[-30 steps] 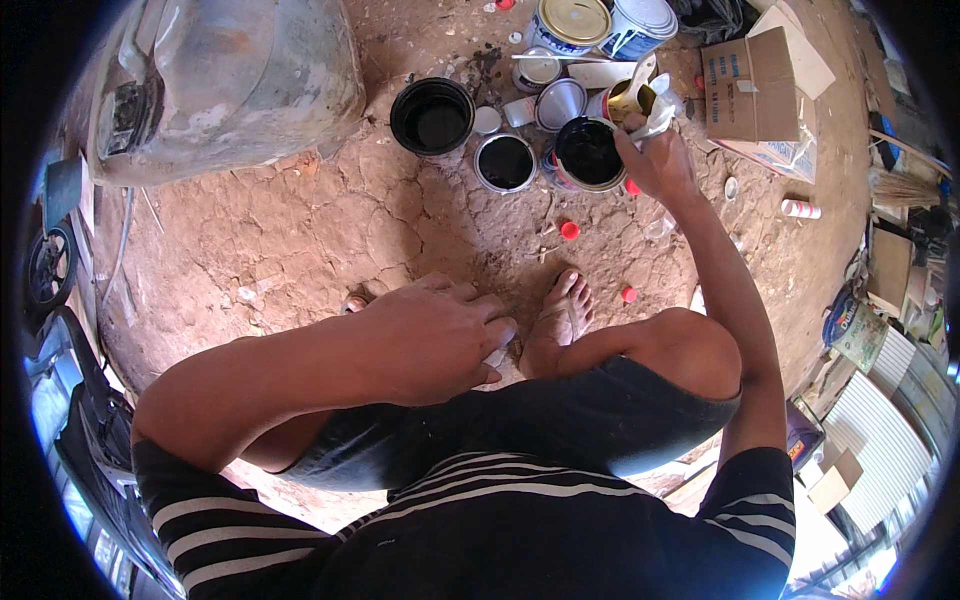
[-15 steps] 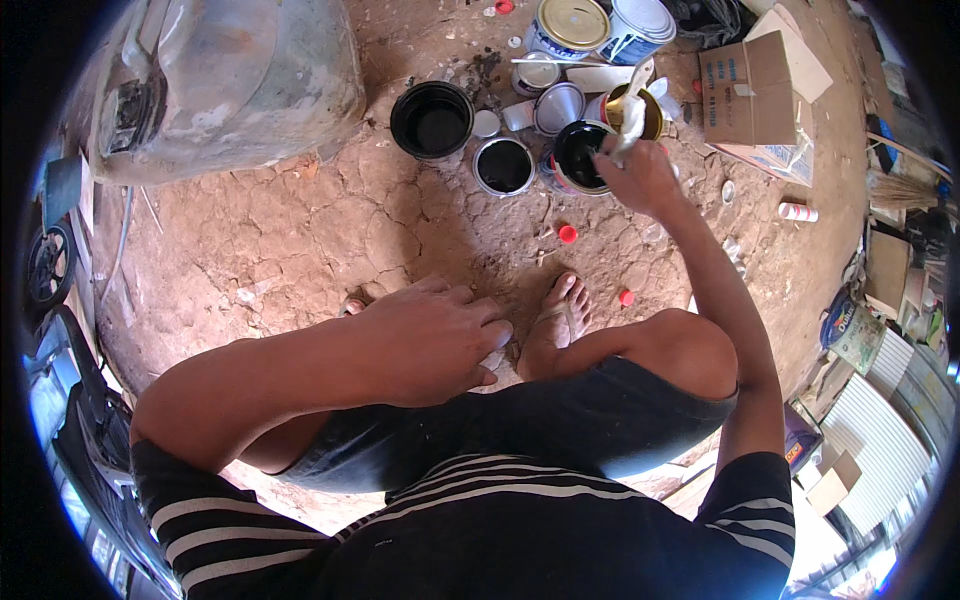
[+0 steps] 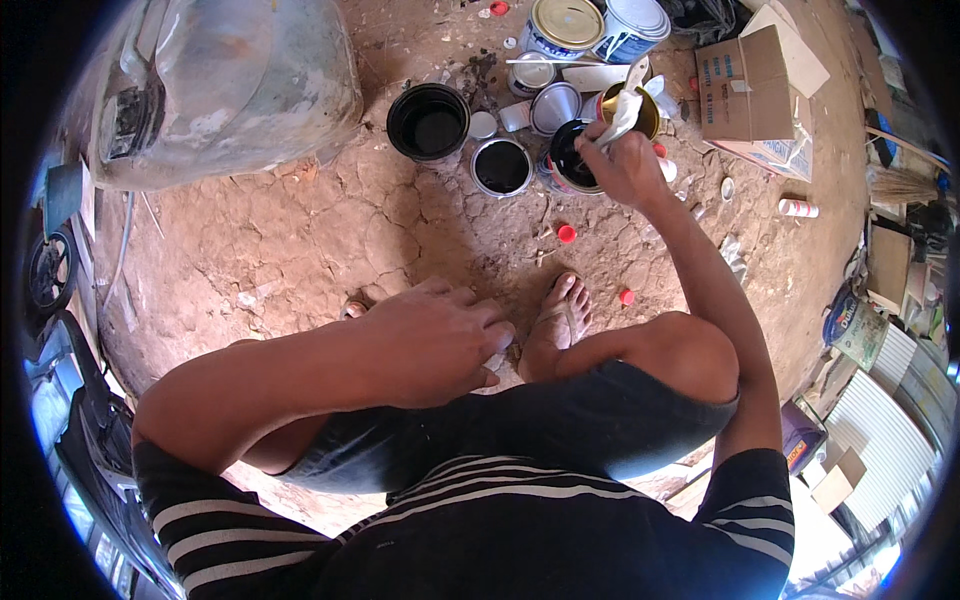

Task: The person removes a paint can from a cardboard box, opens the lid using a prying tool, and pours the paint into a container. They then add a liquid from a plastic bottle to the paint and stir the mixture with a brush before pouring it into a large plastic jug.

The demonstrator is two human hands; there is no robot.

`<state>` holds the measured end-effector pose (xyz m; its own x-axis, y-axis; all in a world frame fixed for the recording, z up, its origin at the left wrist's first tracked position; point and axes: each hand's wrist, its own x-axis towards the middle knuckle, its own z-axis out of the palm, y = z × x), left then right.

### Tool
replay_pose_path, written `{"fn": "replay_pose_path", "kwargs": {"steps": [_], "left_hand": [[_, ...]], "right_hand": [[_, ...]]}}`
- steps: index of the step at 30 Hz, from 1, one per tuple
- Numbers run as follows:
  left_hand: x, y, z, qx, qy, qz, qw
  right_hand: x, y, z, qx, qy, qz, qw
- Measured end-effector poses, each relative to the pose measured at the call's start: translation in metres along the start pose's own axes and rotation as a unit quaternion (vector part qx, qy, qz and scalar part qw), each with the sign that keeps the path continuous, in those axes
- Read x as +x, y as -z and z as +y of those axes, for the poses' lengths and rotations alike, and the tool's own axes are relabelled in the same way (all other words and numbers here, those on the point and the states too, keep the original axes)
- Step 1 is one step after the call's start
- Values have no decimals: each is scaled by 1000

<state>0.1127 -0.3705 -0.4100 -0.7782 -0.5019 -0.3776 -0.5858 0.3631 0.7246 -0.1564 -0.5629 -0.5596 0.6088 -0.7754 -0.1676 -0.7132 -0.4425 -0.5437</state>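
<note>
My right hand (image 3: 632, 168) is closed around a paintbrush with a pale handle (image 3: 627, 108), which tilts up and away from the fingers. The hand is over the right rim of a tin of black paint (image 3: 568, 172), and its fingers hide the brush's lower end. Just left of that tin stands a second tin filled with something black (image 3: 502, 168). Behind that one is a wider black tub (image 3: 428, 120), dark inside. My left hand (image 3: 440, 340) hangs in front of my lap with its fingers curled down. Something pale shows by its fingertips, too hidden to name.
Behind the black paint are a gold-lined tin (image 3: 642, 112), a grey-lidded can (image 3: 556, 108) and two large lidded paint cans. A cardboard box (image 3: 745, 90) stands at right, a big cloudy plastic container (image 3: 230, 90) at left. Red caps (image 3: 567, 234) lie on the cracked earth.
My right hand has shifted slightly left and up at the paint tin, and the brush handle leans more. My left hand has stayed nearly still.
</note>
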Motion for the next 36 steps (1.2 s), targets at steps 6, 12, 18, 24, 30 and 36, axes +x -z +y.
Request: {"fn": "replay_pose_path", "kwargs": {"steps": [6, 12, 18, 24, 30, 36], "left_hand": [[1, 5, 2, -11, 16, -24, 1000], [1, 3, 2, -1, 5, -12, 1000], [-1, 6, 3, -18, 12, -16, 1000], [0, 7, 0, -16, 4, -17, 1000], [1, 5, -1, -13, -3, -7, 1000], [1, 9, 0, -22, 7, -30, 999]], "right_hand": [[-5, 10, 13, -95, -74, 54, 991], [2, 5, 15, 41, -31, 51, 997], [-11, 11, 27, -67, -39, 71, 994], [-21, 34, 12, 34, -146, 42, 988], [-9, 104, -3, 116, -190, 78, 972], [-11, 138, -23, 150, -171, 117, 967]]}}
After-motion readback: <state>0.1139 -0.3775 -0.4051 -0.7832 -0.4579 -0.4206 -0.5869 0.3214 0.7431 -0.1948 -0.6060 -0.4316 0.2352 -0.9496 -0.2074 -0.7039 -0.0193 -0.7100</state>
